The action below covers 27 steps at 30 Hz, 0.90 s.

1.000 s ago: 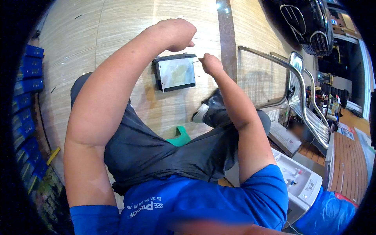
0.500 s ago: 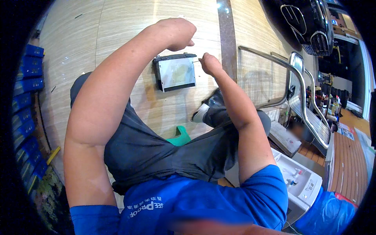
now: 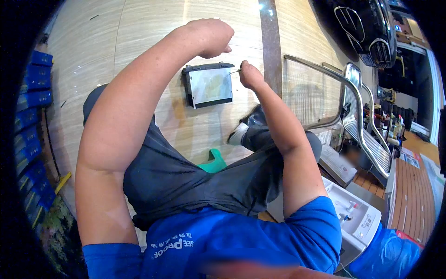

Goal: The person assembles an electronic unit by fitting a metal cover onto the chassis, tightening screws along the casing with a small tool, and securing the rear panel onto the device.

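Observation:
On the floor sits a box-shaped device (image 3: 210,87) with a silver metal top and black edges. Beyond its far edge, my left hand (image 3: 216,38) is bent at the wrist and curled closed, apart from the box. Its fingertips are mostly hidden, so whatever it holds does not show. To the right of the box, my right hand (image 3: 251,76) pinches a thin screwdriver-like tool (image 3: 234,72). The slim shaft points left at the box's right side, near the far corner; whether the tip touches cannot be made out.
A green curved object (image 3: 213,162) lies between my legs, near a black-and-white shoe (image 3: 239,134). Metal-framed seating (image 3: 355,107) stands at right, below a black car front (image 3: 364,30). Blue boxes (image 3: 35,102) line the left; a white water dispenser (image 3: 355,209) is at lower right.
My left hand has risen slightly away from the box. My right hand has shifted very little, still pinching the tool at the box's right side. The box stays in place.

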Available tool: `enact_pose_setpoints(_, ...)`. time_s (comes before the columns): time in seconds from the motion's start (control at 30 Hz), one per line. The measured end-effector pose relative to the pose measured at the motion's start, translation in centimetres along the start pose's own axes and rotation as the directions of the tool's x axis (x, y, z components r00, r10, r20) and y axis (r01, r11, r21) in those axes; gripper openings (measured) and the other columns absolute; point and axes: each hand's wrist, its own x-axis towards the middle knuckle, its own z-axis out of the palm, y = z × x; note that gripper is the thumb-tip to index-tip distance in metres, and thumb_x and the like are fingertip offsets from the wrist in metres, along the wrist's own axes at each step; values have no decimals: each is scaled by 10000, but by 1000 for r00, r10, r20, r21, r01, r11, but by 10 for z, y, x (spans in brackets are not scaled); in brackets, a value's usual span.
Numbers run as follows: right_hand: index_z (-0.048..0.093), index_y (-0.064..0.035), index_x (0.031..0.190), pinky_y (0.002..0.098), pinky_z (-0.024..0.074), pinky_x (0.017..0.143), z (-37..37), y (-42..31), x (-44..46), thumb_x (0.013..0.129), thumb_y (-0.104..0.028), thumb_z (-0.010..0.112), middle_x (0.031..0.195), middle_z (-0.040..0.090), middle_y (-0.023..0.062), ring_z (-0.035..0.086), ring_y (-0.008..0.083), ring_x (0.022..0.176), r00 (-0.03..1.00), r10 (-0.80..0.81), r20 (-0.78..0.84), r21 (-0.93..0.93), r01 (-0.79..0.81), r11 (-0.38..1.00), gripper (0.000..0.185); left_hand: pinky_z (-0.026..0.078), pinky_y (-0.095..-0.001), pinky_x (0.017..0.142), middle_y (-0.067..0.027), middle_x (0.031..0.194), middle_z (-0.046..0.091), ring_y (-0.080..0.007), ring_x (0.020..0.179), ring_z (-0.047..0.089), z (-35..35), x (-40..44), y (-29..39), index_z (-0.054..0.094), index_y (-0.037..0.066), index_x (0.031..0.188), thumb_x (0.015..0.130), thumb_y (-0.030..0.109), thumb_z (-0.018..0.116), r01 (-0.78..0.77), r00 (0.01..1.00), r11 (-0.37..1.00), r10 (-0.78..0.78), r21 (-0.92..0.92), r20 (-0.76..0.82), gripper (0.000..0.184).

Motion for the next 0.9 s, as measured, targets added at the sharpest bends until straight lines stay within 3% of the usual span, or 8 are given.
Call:
enact_pose_setpoints(0.1,512,27,976,525,501,807,-9,-1,-5,948,-287,545,935,655,297,635,453,925,999,18,49,23,-20,1000,316,510,-446,884,-165,1081,674,-325,1038,640,-1,0,0,635,51,1105,918,312,631,-11,1000,1000,11,8,10,321)
enact_pose_setpoints(0.23,505,25,981,523,500,810,-14,-6,-6,947,-268,546,932,656,296,634,453,924,994,77,76,33,-80,996,298,509,-446,883,-167,1079,674,-327,1031,641,4,2,1,635,49,1102,919,313,629,5,1000,1000,-5,2,-10,321)
enact_pose_setpoints(0.43,551,22,989,511,504,822,-6,-1,-4,959,-328,534,957,663,282,638,439,947,1000,1,18,52,-2,999,352,508,-447,875,-174,1065,674,-330,1025,643,0,1,-1,633,41,1095,919,311,629,-29,1000,1000,29,-7,1,323)
enact_pose_setpoints(0.5,530,36,1024,511,500,825,-12,-3,-5,955,-276,528,950,660,289,636,442,944,990,100,98,11,-102,995,320,508,-449,873,-177,1061,674,-332,1022,644,-1,1,-1,633,38,1093,919,311,629,-33,999,999,33,-3,3,324)
enact_pose_setpoints(0.63,533,34,1015,513,498,829,-6,0,-4,952,-273,534,950,660,290,636,442,943,990,98,98,18,-100,995,313,510,-452,875,-181,1057,675,-338,1013,646,3,2,0,632,35,1089,919,308,628,-17,1000,1000,17,1,-5,321)
enact_pose_setpoints(0.73,554,26,996,517,498,830,1,1,-2,958,-315,534,955,662,286,636,439,949,998,65,-7,75,-64,995,344,512,-453,875,-180,1055,676,-339,1010,648,2,2,-2,632,34,1087,921,308,625,-33,999,999,33,6,-13,321)
enact_pose_setpoints(0.83,543,28,992,522,495,828,-10,-3,-6,952,-306,539,949,659,291,633,446,947,1000,9,29,94,-12,995,336,515,-455,872,-177,1052,677,-335,1012,649,2,2,-1,633,35,1088,924,311,623,-54,998,998,54,13,-15,321)
enact_pose_setpoints(0.9,514,30,993,527,491,823,-15,-8,-8,945,-269,540,946,655,295,629,455,933,994,82,79,39,-85,996,304,516,-456,870,-176,1051,677,-333,1014,649,2,1,1,634,37,1089,925,312,623,-48,999,999,48,11,-19,320)
